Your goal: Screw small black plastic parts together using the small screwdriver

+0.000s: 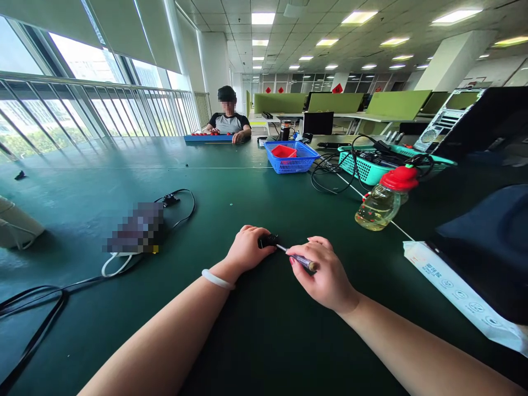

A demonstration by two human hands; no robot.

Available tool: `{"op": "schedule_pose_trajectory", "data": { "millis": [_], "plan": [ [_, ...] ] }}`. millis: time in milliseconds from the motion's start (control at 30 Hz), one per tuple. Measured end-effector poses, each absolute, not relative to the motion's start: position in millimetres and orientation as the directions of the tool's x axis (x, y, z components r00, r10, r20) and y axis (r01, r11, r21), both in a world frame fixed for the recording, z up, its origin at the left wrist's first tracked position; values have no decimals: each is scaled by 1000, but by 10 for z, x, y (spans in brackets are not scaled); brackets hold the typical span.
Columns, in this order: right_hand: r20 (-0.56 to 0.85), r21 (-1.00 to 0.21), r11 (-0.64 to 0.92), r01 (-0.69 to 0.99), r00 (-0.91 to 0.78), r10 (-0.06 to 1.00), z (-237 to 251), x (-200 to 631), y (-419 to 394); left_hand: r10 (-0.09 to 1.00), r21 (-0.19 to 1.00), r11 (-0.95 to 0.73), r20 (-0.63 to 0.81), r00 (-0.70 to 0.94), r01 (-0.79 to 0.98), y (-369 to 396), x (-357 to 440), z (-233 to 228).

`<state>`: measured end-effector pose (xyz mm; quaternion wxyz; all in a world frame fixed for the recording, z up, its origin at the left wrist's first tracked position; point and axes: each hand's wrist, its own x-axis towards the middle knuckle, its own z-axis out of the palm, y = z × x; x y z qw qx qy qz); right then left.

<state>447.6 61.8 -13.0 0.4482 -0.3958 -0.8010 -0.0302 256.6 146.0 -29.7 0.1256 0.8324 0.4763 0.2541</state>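
Observation:
My left hand (247,249) rests on the green table (256,198) with its fingers closed around a small black part (268,240). My right hand (325,275) grips a small screwdriver (297,257) by its handle. The thin metal shaft points left and its tip meets the black part. Both hands sit close together near the table's middle, in front of me. A white bangle (217,279) circles my left wrist.
A tipped oil bottle with a red cap (385,199) lies to the right. Behind it stand a teal basket with cables (371,165) and a blue basket (291,157). A blurred object with black cables (138,226) lies to the left. A person (229,118) sits at the far end.

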Motion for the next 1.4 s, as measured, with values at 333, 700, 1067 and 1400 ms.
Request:
{"op": "schedule_pose_trajectory", "data": {
  "millis": [333,700,1067,1400],
  "plan": [
    [762,-262,692,672,-297,576,-112,4470,587,859,452,-510,298,416,732,1452,2570,-283],
    [768,-251,692,677,-296,568,-105,4468,591,860,448,-510,288,422,734,1441,2570,-270],
    [736,-212,696,686,-357,576,-100,4455,575,852,440,-523,296,432,730,1432,2572,-267],
    [733,-205,695,689,-362,575,-99,4441,571,838,407,-545,304,454,733,1428,2563,-257]
  ]
}}
